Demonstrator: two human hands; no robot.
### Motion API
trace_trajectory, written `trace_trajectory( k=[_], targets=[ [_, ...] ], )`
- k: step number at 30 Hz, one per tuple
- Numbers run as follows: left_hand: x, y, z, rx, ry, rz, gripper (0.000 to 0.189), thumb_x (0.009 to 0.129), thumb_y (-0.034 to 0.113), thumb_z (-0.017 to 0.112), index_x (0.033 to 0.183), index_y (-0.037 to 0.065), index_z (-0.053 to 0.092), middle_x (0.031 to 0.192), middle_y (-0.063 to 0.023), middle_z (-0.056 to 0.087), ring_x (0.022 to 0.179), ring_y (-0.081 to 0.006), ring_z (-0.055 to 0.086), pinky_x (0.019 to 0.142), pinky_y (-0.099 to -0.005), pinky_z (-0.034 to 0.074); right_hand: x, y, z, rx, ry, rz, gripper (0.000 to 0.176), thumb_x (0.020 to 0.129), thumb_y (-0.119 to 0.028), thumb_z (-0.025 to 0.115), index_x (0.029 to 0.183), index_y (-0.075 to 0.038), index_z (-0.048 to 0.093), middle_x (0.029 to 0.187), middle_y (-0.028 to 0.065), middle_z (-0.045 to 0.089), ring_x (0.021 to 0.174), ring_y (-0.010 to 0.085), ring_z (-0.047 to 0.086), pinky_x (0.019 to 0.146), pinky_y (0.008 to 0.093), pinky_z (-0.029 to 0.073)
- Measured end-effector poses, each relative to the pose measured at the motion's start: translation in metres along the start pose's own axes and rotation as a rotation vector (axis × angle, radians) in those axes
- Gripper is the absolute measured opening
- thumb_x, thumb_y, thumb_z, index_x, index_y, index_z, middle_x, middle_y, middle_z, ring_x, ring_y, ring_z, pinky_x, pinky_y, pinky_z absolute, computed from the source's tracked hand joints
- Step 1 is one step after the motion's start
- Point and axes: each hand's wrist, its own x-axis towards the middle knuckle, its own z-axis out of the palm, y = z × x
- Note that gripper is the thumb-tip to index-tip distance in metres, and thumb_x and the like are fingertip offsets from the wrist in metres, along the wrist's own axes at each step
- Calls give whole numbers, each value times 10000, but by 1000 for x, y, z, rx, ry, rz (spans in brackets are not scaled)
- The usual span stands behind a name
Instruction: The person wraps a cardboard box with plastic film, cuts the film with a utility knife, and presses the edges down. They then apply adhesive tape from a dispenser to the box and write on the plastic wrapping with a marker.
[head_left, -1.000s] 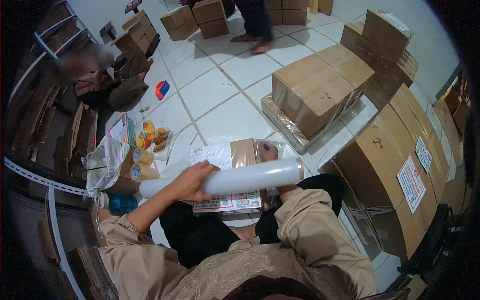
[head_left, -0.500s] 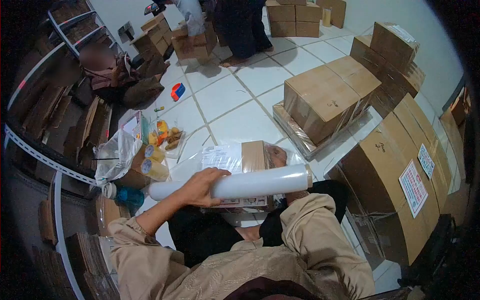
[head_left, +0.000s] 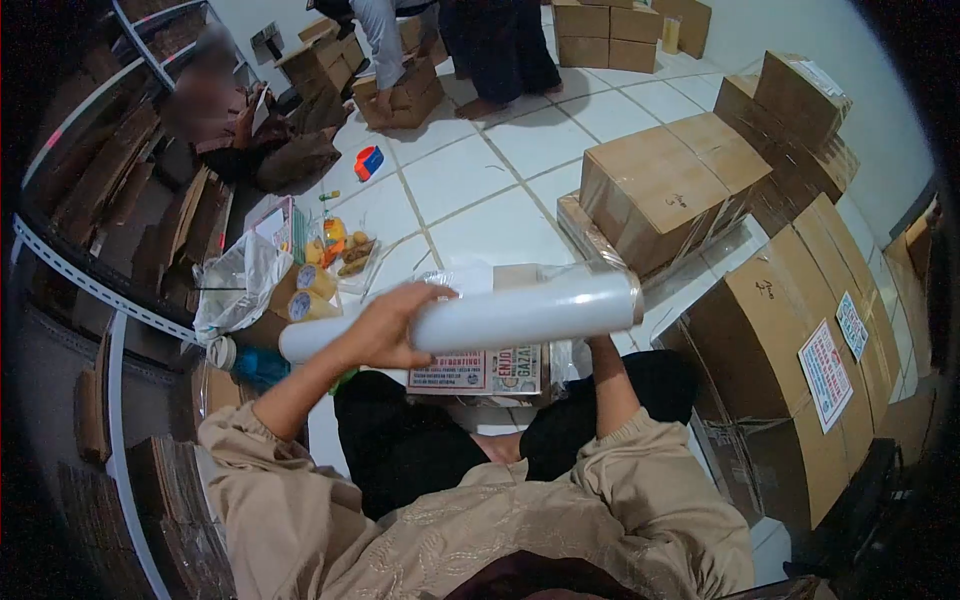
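My left hand [head_left: 398, 322] is wrapped round a thick white roll of stretch film [head_left: 525, 312], held across the space above my lap. Film stretches off the roll's far side over a small cardboard box [head_left: 517, 272] on the floor between my legs. Printed stickers [head_left: 450, 372] show on the box's near side, and a white paper label lies on its top. My right forearm [head_left: 612, 385] reaches up under the right end of the roll; the roll hides that hand and its fingers.
Tape rolls [head_left: 312, 290], a plastic bag [head_left: 240, 285], a blue bottle [head_left: 255, 362] and a snack tray [head_left: 350, 255] sit to the left. Large taped cartons [head_left: 790, 340] stand on the right. Another person's hand [head_left: 385, 100] touches a carton at the back; someone else sits by the shelving.
The roll has risen slightly and tilted up at its right end, my left hand moving with it. My right hand, partly visible at the box's right side before, is now behind the roll.
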Motion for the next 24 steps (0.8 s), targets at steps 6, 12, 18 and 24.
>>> trace_trajectory(
  k=[6, 12, 18, 24],
  targets=[
    [-16, 3, 17, -63, -54, 26, 753, 528, 228, 719, 1198, 42, 431, 1097, -175, 521, 985, -322, 518, 862, -389, 405, -48, -81, 61, -135, 528, 201, 461, 825, -302, 552, 1182, -34, 439, 1021, 62, 540, 949, 188, 530, 746, 282, 467],
    [-36, 8, 76, 61, -200, -111, 778, 540, 203, 711, 1238, 85, 388, 1072, -194, 485, 999, -357, 473, 839, -424, 414, -104, -155, 134, 196, 295, 348, 615, 896, -462, 308, 1293, 8, 294, 1318, 183, 343, 1138, 281, 428, 990, 420, 300],
    [-52, 1, 89, 315, 6, -102, 803, 482, 179, 779, 1197, 123, 418, 1134, -161, 419, 1017, -318, 435, 829, -430, 381, -118, -146, 147, -595, 363, 417, 616, 791, -348, 568, 1290, -66, 343, 1136, 90, 464, 928, 164, 462, 811, 262, 359],
    [-64, 11, 69, 333, 48, -111, 702, 479, 173, 768, 1108, 107, 463, 1009, -118, 451, 926, -289, 456, 745, -402, 392, -108, -151, 163, -914, 469, 240, 478, 804, -371, 542, 1066, 27, 496, 929, 113, 560, 857, 185, 509, 765, 307, 397]
  ],
)
